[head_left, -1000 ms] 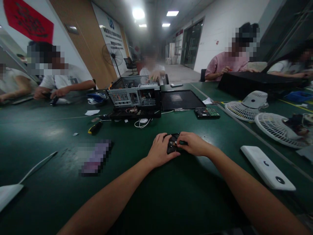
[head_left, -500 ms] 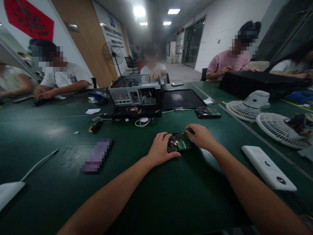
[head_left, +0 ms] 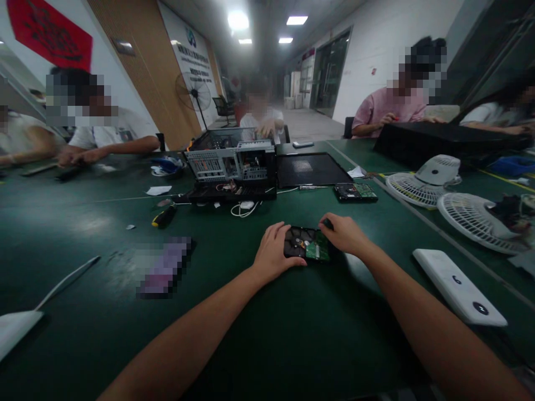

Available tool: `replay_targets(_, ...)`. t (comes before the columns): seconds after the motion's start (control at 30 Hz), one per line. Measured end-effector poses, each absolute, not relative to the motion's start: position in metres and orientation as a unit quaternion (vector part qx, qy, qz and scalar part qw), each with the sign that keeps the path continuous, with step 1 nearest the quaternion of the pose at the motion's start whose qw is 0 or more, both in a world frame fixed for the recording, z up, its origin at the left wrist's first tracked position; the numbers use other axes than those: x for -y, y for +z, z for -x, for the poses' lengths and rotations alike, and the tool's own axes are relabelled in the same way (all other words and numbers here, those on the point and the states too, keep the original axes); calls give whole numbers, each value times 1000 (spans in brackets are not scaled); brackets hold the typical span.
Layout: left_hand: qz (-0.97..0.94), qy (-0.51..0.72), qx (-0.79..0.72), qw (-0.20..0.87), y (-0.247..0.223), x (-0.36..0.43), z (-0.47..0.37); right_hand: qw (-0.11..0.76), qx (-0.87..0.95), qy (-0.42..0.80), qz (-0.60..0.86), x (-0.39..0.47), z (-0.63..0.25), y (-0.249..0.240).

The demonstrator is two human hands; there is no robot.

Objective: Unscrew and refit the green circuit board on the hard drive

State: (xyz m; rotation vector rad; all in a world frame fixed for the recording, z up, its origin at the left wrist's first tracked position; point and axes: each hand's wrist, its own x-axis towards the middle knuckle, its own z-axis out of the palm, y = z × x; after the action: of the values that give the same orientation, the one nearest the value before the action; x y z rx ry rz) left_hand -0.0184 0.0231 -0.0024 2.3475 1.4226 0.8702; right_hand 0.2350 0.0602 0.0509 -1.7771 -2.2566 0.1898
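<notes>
Hard drive: flat black rectangular metal drive w/ green circuit board (head_left: 317,250) on its R half, lying on table, centre, btwn both hands
Table: wide dark green tabletop (head_left: 251,345); silver-and-black metal PC case (head_left: 229,161), open, beyond drive; flat black panel (head_left: 313,170) beside it; 2nd black-and-green drive (head_left: 356,192) nearer; yellow-and-black screwdriver (head_left: 164,216) & purple slab (head_left: 167,266) to L; long white plastic device (head_left: 457,287) & round white fan grilles (head_left: 413,189) to R
Room: white walls, brown slatted panel (head_left: 125,55), standing fan (head_left: 193,93), lit ceiling; co-workers seated round table, incl one in pink top (head_left: 374,111)
L hand (head_left: 273,245): part spread, fingers & thumb bracketing drive's L end, touching it
R hand (head_left: 345,234): thumb & fingers pinched on small dark object (head_left: 327,223) at drive's far R corner
Unclear: R fingers hide most of dark object, can't ID it; purple slab pixelated; white cable's base (head_left: 19,328) cut off at L edge
</notes>
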Motion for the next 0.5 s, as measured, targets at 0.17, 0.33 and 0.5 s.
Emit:
replay_targets(0.17,-719,304,-621,74,-2,-23,21,112,756,71,642,-60,-236,54)
replay_targets(0.33,-726,297,-609,116,4,-15,14,96,762,70,637,-56,-231,59)
replay_targets(0.5,-756,295,-572,119,8,-7,9,89,789,69,604,-49,-226,67)
